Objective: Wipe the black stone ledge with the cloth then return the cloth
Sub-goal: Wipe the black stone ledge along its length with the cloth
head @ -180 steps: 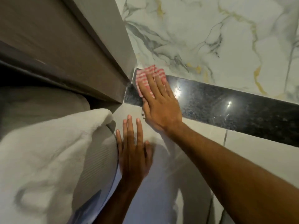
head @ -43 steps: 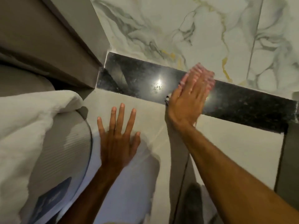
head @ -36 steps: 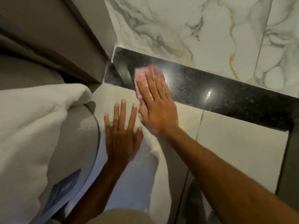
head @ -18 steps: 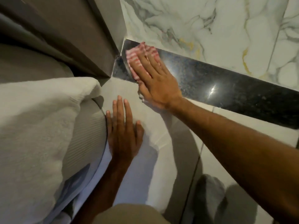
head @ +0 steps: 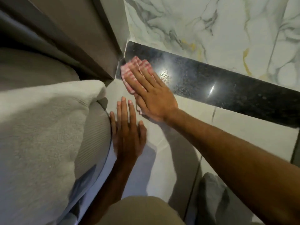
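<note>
My right hand (head: 152, 96) lies flat and open on the pink checked cloth (head: 129, 73), pressing it onto the black stone ledge (head: 227, 85) at its left end, by the corner with the grey panel (head: 81, 38). The ledge's long axis runs away to my right and slightly down, so I judge the next wipe goes that way, and the right hand is the one on it. My left hand (head: 128, 135) rests open, gripping nothing, on the pale tile (head: 243, 135) below the ledge. The stone is polished, speckled and glossy; the cloth is soft and crumpled.
</note>
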Demonstrator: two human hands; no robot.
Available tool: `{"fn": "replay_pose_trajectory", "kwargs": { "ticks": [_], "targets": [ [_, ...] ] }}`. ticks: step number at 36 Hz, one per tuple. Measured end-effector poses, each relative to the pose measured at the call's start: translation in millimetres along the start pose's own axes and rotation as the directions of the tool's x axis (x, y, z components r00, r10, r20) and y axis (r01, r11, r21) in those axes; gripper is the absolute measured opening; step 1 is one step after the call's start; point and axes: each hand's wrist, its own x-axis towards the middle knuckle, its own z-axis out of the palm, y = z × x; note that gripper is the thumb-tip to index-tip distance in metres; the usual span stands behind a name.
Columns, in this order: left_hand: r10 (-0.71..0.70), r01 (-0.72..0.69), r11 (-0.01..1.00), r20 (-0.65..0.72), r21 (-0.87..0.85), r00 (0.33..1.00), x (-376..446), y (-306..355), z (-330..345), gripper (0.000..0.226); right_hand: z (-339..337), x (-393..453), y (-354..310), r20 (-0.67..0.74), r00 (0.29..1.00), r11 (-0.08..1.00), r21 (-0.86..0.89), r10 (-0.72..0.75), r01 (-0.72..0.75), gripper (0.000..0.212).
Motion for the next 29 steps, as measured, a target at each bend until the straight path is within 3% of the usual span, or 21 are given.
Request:
{"fn": "replay_pose_trajectory", "kwargs": {
  "ticks": [3, 5, 8, 10, 12, 14, 16, 19, 21, 24, 26, 27, 29],
  "targets": [
    [-0.008, 0.008, 1.000, 0.007, -0.011, 1.000, -1, -1, -2, 0.068, 1, -39, 13, 0.012, 1.000, 1.000, -0.017, 0.023, -0.023, 0.067],
    [-0.008, 0.008, 1.000, 0.005, -0.005, 1.000, -3, -1, -1, 0.067, 1, -43, 18, -0.052, 0.978, 0.979, 0.029, 0.203, -0.202, 0.066],
    [-0.005, 0.005, 1.000, -0.010, -0.007, 1.000, -2, -1, -1, 0.067, -4, -9, 8, -0.185, 0.791, 0.812, 0.118, 0.584, -0.572, 0.067],
    [-0.006, 0.006, 1.000, -0.020, -0.003, 1.000, -1, -1, 1, 0.066, -1, 22, -5, -0.225, 0.713, 0.748, 0.175, 0.664, -0.641, 0.070],
    [-0.007, 0.007, 1.000, -0.020, 0.007, 1.000, 0, -3, 3, 0.065, 5, 39, -18, -0.206, 0.807, 0.833, 0.169, 0.553, -0.527, 0.070],
    [-0.006, 0.006, 1.000, 0.006, 0.019, 1.000, 0, -3, 1, 0.066, 11, 32, -25, -0.181, 0.933, 0.949, 0.116, 0.312, -0.294, 0.069],
    [-0.017, 0.016, 1.000, 0.038, 0.026, 0.999, 1, 0, -5, 0.067, 14, 4, -23, -0.161, 0.971, 0.983, 0.083, 0.175, -0.164, 0.069],
    [-0.037, 0.036, 0.999, 0.070, 0.014, 0.997, 0, 2, -8, 0.066, 16, -50, -8, -0.130, 0.976, 0.984, 0.056, 0.173, -0.167, 0.070],
    [-0.030, 0.029, 0.999, 0.062, 0.014, 0.998, -3, 1, -6, 0.066, 17, -69, 4, -0.136, 0.954, 0.963, 0.084, 0.266, -0.256, 0.068],
    [-0.018, 0.014, 0.998, 0.061, 0.060, 0.998, -5, -1, 1, 0.067, 11, -43, 11, -0.195, 0.828, 0.851, 0.141, 0.525, -0.506, 0.067],
    [-0.015, 0.011, 0.998, 0.063, 0.066, 0.998, -5, -4, 5, 0.067, 7, -4, 5, -0.241, 0.744, 0.782, 0.189, 0.623, -0.594, 0.068],
    [-0.020, 0.017, 0.999, 0.062, 0.051, 0.998, -5, -5, 5, 0.066, 6, 16, 1, -0.247, 0.749, 0.788, 0.200, 0.615, -0.582, 0.069],
    [-0.034, 0.034, 0.999, 0.055, 0.011, 0.998, -3, -5, 3, 0.064, 5, 46, -11, -0.209, 0.846, 0.868, 0.204, 0.490, -0.453, 0.069]
  ]
}}
